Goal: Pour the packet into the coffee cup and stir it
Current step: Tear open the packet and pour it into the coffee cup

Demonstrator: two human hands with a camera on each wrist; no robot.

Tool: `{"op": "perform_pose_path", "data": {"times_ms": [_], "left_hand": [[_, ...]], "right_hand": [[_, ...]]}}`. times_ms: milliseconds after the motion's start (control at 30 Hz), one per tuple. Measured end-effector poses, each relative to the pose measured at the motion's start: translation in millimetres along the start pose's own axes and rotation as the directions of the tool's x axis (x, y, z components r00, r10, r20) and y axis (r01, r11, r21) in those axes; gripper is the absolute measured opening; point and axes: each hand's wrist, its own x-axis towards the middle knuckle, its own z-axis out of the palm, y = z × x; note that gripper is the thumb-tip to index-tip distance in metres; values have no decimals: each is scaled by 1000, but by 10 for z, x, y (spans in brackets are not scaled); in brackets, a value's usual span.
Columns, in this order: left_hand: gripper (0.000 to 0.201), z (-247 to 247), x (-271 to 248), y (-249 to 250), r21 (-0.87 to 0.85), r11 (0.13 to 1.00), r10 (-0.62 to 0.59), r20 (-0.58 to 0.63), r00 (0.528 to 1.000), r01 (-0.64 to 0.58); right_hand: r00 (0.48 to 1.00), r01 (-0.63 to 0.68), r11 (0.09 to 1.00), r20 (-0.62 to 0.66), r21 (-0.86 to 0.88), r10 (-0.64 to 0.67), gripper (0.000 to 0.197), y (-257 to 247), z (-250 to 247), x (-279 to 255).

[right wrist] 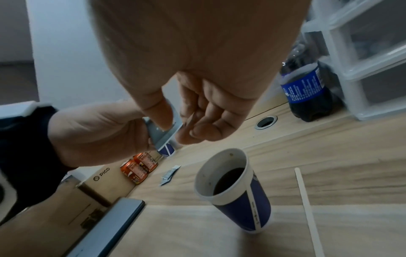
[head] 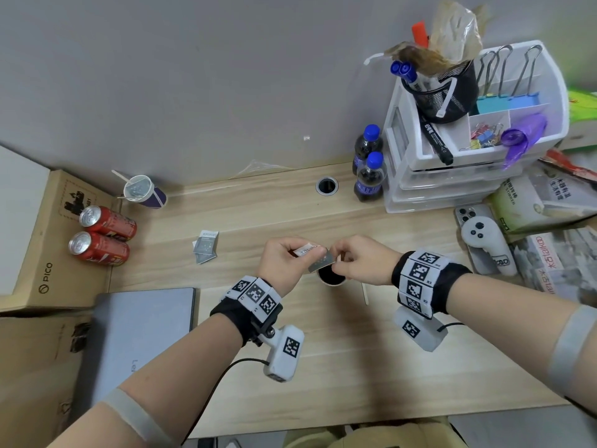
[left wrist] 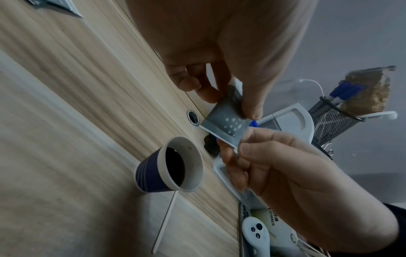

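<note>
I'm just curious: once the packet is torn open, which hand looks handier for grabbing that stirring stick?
Probably the right hand: the stirring stick lies just right of the coffee cup, on that hand's side. The left hand grips most of the packet.

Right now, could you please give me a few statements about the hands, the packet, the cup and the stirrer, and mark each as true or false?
1. Both the left hand and the right hand pinch the grey packet. True.
2. The coffee cup is empty. False: it holds dark liquid.
3. The wooden stirrer stands in the cup. False: it lies flat on the table beside the cup.
4. The packet is held above the cup's opening. True.
5. Two red cans lie on their sides at the table's left. True.
6. The soda bottles have red caps. False: their caps are blue.
</note>
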Motion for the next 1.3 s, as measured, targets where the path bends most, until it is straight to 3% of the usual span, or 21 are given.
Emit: {"op": "perform_pose_path", "data": {"times_ms": [133, 233, 367, 667, 1033, 1300], "left_hand": [[8, 37, -6, -46, -8, 999, -41, 36, 999, 41], [1, 51, -18, -86, -25, 997, -76, 59, 995, 77], [9, 58, -55, -147, -43, 983, -179, 51, 983, 181], [12, 68, -80, -284, 97, 953, -294, 53, 954, 288], [12, 117, 7, -228, 110, 898, -434, 73, 898, 426], [18, 147, 32, -204, 109, 822, -568, 91, 818, 559]], "right_hand": [[999, 44, 995, -4, -84, -45, 24, 68, 30, -4], [999, -6, 995, 38, -95, 9, 21, 151, 44, -18], [994, -56, 993, 87, -106, 66, 24, 292, 55, -46], [986, -115, 988, 110, -105, 126, 28, 406, 125, -30], [949, -267, 959, 197, 93, 245, 25, 452, 163, 34], [887, -460, 797, 241, 392, 394, 27, 460, 131, 32]]}}
